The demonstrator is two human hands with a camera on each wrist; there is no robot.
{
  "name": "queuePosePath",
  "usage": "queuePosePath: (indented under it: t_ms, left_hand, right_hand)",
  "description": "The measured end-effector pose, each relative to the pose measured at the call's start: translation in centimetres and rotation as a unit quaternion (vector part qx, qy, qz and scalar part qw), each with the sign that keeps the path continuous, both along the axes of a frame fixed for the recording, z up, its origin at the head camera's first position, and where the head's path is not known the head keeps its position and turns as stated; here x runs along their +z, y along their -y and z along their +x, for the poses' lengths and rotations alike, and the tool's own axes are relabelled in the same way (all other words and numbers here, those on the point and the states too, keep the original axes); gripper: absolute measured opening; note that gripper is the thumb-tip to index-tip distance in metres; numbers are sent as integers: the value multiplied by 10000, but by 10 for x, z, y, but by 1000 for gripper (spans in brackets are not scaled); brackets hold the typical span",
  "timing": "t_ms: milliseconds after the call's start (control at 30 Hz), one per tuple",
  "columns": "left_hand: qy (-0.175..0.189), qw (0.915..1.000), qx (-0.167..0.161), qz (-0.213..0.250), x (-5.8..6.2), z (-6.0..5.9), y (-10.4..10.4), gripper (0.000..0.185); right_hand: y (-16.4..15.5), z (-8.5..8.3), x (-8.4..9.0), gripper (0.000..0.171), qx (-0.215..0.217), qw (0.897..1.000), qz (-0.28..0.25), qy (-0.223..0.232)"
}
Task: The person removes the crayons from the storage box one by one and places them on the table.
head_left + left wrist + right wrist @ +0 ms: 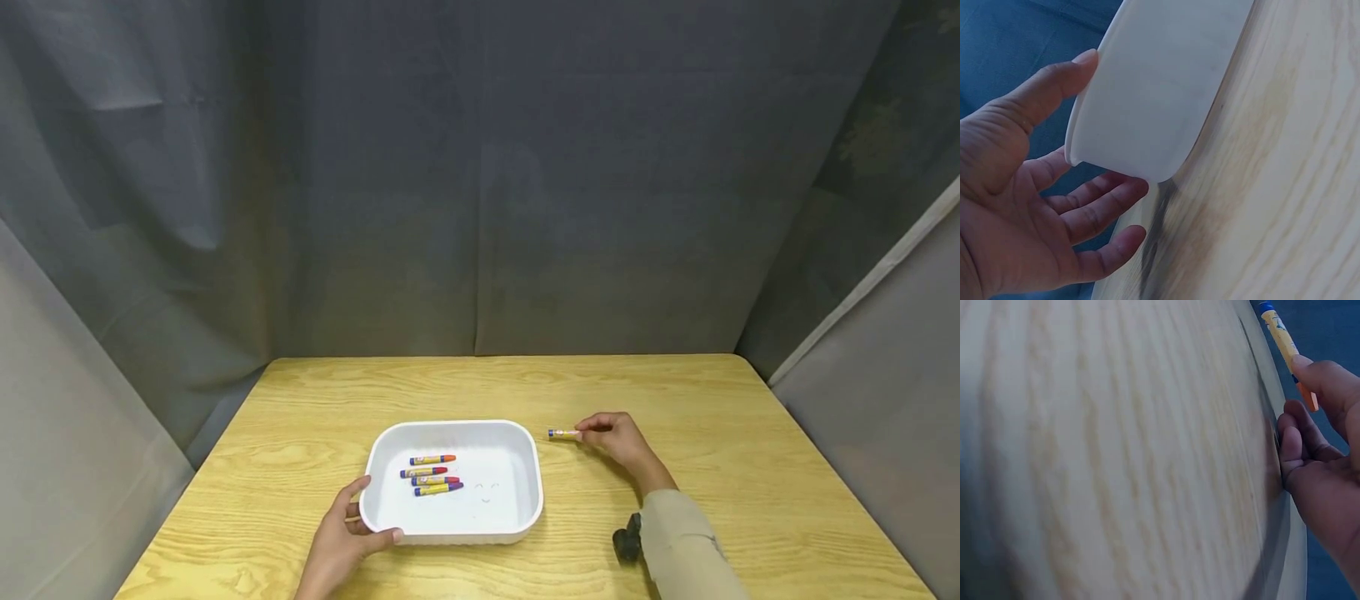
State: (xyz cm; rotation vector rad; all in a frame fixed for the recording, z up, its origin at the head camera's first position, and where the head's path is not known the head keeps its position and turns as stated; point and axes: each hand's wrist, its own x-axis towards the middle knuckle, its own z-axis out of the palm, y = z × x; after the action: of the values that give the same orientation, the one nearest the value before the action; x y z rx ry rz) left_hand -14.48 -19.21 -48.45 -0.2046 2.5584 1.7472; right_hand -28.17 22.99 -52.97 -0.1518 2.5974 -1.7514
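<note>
A shallow white plastic tray (510,475) stands on the table, with several crayons in its left half. These have yellow wrappers, with orange (432,459), red and purple (439,489) tips. My left hand (339,535) grips the tray's near left corner. In the left wrist view the thumb presses the rim while fingertips touch the tray's end wall (1141,94). Right of the tray, my right hand (621,442) pinches another crayon (561,434). Its orange tip, yellow wrapper and blue end show in the right wrist view, where the thumb lies on the crayon (1282,340).
Faint smiley-like marks show on the tray floor. The wood-grain table (712,433) reaches back to a dark grey curtain (480,208). Pale panels (67,433) flank both sides. A small black device (627,540) sits at the right sleeve (682,542).
</note>
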Motion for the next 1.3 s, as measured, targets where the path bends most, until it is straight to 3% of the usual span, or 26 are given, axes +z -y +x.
queuePosePath:
  t_ms: [433,567,933,1133,1300]
  left_hand:
    - [98,9998,-3,166,-1,-2,0,98]
    - [92,9999,-17,144,0,-2,0,98]
    - [59,9998,-41,166,-4,-5,-3,98]
    - [56,9999,-25,105,-6,-5,-4,98]
    - [105,9999,68,0,-4,-4,0,98]
  right_hand:
    - [9,-5,0,5,-116,9911,1256,-419]
    - [9,-5,1,5,-138,9885,1423,-499]
    - [12,3,3,15,-347,9933,1067,-278]
    - [31,23,24,30,-690,9931,908,-266]
    - [64,40,44,31,-686,9969,190,-350]
